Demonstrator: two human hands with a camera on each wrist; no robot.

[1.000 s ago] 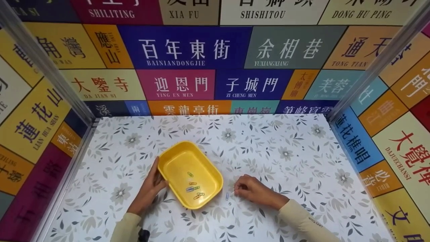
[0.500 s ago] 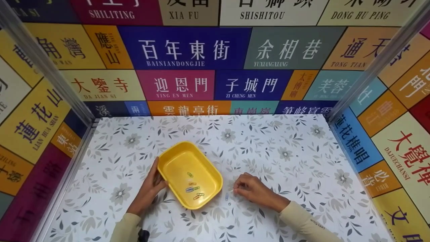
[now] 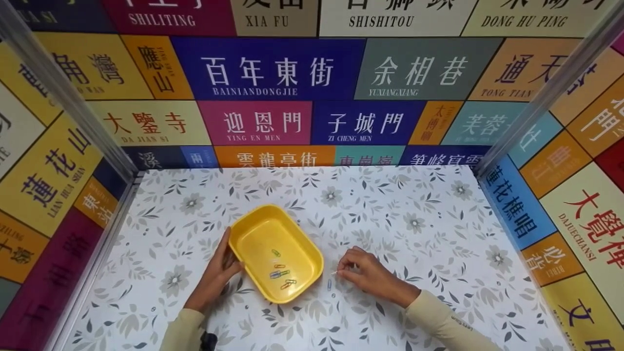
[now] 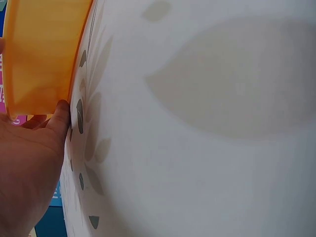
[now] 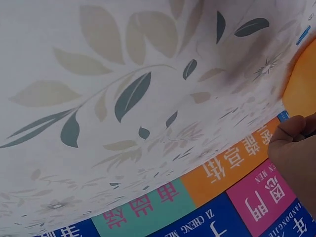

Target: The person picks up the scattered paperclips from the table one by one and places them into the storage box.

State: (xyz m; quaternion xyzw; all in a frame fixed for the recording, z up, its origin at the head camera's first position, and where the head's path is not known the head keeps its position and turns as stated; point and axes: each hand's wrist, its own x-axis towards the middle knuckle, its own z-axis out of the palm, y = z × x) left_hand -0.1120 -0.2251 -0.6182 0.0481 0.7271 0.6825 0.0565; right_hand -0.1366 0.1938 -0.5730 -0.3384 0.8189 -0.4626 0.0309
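Observation:
A yellow plastic bin [image 3: 253, 229] stands at an angle on the table, with several coloured paper clips [image 3: 280, 274] lying on its floor. Along the bin's left side rests my left hand [image 3: 222, 265], fingers extended against the outer wall. The left wrist view has its thumb [image 4: 60, 118] at the bin's lower edge. To the right of the bin, my right hand [image 3: 368, 275] pinches a small whitish paper clip [image 3: 334, 273] between thumb and forefinger, mostly hidden by the fingertips. A blue paper clip [image 3: 329, 284] lies on the table between bin and right hand.
White cloth [image 3: 390, 209] with grey leaves and flowers covers the table. Coloured panels with lettering [image 3: 265, 68] close off the back and both sides, with clear corner strips [image 3: 531, 102] between them.
My right hand has lifted slightly and turned its fingertips, bringing the small whitish paper clip into sight between them. The left hand and the bin have stayed put.

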